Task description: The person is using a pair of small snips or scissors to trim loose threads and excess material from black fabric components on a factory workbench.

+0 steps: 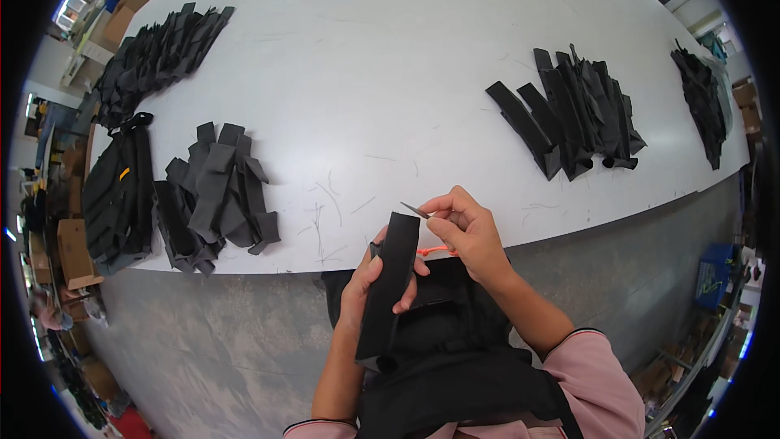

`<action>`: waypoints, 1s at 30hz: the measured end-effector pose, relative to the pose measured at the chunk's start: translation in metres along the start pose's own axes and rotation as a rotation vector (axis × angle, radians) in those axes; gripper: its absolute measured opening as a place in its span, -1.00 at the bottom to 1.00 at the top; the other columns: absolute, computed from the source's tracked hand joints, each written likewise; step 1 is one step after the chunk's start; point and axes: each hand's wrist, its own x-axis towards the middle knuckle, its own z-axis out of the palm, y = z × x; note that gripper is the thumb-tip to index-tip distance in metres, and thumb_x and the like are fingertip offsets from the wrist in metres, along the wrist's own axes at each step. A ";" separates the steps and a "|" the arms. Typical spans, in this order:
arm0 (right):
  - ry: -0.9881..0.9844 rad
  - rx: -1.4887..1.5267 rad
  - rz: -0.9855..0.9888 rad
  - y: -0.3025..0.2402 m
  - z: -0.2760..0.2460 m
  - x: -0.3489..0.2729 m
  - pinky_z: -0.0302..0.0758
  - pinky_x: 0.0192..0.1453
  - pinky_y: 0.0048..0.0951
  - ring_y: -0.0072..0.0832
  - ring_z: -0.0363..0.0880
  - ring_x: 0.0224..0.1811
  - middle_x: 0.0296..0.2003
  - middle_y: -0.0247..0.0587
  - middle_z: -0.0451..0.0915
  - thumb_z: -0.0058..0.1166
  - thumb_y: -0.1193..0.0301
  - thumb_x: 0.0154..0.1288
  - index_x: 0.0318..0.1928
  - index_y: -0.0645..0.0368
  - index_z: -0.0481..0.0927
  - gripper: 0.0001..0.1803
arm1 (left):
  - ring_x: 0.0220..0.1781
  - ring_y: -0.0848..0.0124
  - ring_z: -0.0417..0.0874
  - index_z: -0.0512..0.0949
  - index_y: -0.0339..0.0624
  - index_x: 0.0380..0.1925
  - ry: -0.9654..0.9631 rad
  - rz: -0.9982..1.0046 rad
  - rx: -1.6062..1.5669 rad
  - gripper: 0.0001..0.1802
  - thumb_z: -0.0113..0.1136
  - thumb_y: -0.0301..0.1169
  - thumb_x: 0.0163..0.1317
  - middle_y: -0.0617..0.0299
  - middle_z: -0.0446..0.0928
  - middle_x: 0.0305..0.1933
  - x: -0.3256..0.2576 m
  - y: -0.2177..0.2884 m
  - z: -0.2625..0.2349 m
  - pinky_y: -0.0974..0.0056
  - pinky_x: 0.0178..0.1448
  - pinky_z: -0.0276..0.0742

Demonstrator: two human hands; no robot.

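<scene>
The black fabric strip point(392, 276), apparently unfinished, is gripped in my left hand point(359, 293); my right hand point(471, 232) pinches a pointed metal tool point(415, 210) near its top end. On the white table point(357, 73) lie a left strip pile point(218, 191) and a right strip pile point(581, 118); which is done, I cannot tell.

Black backpack point(119, 195), orange tab point(124, 172), at left edge of table point(349, 97); cardboard box point(78, 256) beyond; blue crate point(715, 275) right.
</scene>
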 end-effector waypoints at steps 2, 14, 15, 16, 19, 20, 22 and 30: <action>0.017 0.083 0.081 -0.002 0.000 0.000 0.23 -0.47 -0.73 -0.79 0.28 -0.52 -0.46 -0.46 0.38 0.05 0.60 0.20 -0.18 0.29 0.53 -0.84 | -0.63 0.39 0.45 -0.06 -0.22 0.34 0.015 0.011 0.045 -0.20 0.01 -0.06 0.25 -0.13 0.47 -0.22 0.000 0.001 -0.002 0.45 -0.64 0.32; 0.151 -0.422 -0.437 0.028 -0.010 -0.011 0.27 -0.55 -0.61 -0.67 0.31 -0.57 -0.46 -0.38 0.37 0.15 0.60 0.11 -0.21 0.24 0.56 -0.81 | -0.32 0.23 0.55 0.50 -0.15 -0.03 0.498 0.549 1.547 -0.55 0.31 -0.48 -0.01 0.04 0.50 -0.23 -0.002 0.002 0.012 0.30 -0.24 0.48; 0.164 -0.624 -0.522 0.024 -0.009 -0.015 0.31 -0.53 -0.56 -0.59 0.37 -0.57 -0.46 -0.33 0.36 0.19 0.58 0.07 -0.21 0.22 0.57 -0.78 | -0.32 0.23 0.55 0.50 -0.15 -0.03 0.498 0.548 1.547 -0.55 0.31 -0.48 -0.01 0.04 0.50 -0.23 -0.002 0.002 0.014 0.30 -0.24 0.48; 0.176 -0.828 -0.605 0.022 -0.008 -0.017 0.35 -0.51 -0.52 -0.51 0.42 -0.57 -0.46 -0.28 0.36 0.23 0.55 0.03 -0.22 0.20 0.58 -0.76 | -0.32 0.21 0.55 0.50 -0.14 -0.04 0.517 0.555 1.565 -0.55 0.31 -0.48 -0.01 0.04 0.49 -0.23 -0.002 0.002 0.015 0.28 -0.25 0.48; 0.184 -0.938 -0.580 0.020 -0.003 -0.009 0.37 -0.51 -0.52 -0.44 0.44 -0.56 -0.46 -0.25 0.35 0.24 0.55 0.02 -0.19 0.16 0.59 -0.73 | -0.31 0.17 0.56 0.51 -0.11 -0.05 0.543 0.564 1.615 -0.56 0.32 -0.48 -0.02 0.04 0.48 -0.22 -0.002 0.001 0.020 0.25 -0.26 0.49; 0.186 -0.939 -0.581 0.020 -0.004 -0.009 0.37 -0.51 -0.52 -0.44 0.44 -0.56 -0.46 -0.25 0.35 0.24 0.55 0.02 -0.19 0.16 0.59 -0.73 | -0.31 0.15 0.56 0.51 -0.10 -0.06 0.553 0.563 1.646 -0.56 0.32 -0.48 -0.02 0.03 0.47 -0.22 -0.001 0.001 0.020 0.23 -0.26 0.49; 0.234 -0.796 -0.545 0.019 -0.005 -0.010 0.36 -0.52 -0.54 -0.45 0.44 -0.56 -0.44 -0.25 0.36 0.22 0.56 0.05 -0.18 0.15 0.59 -0.74 | -0.31 0.14 0.55 0.51 -0.10 -0.06 0.559 0.581 1.644 -0.56 0.33 -0.48 -0.03 0.02 0.47 -0.23 -0.003 0.001 0.020 0.23 -0.26 0.49; 0.177 -0.482 -0.385 0.029 -0.008 -0.004 0.40 -0.37 -0.58 -0.56 0.43 -0.47 -0.42 -0.32 0.34 0.17 0.61 0.09 -0.17 0.23 0.58 -0.76 | -0.29 0.12 0.55 0.51 -0.08 -0.07 0.571 0.610 1.619 -0.55 0.34 -0.48 -0.04 0.02 0.47 -0.22 -0.002 -0.003 0.018 0.21 -0.26 0.50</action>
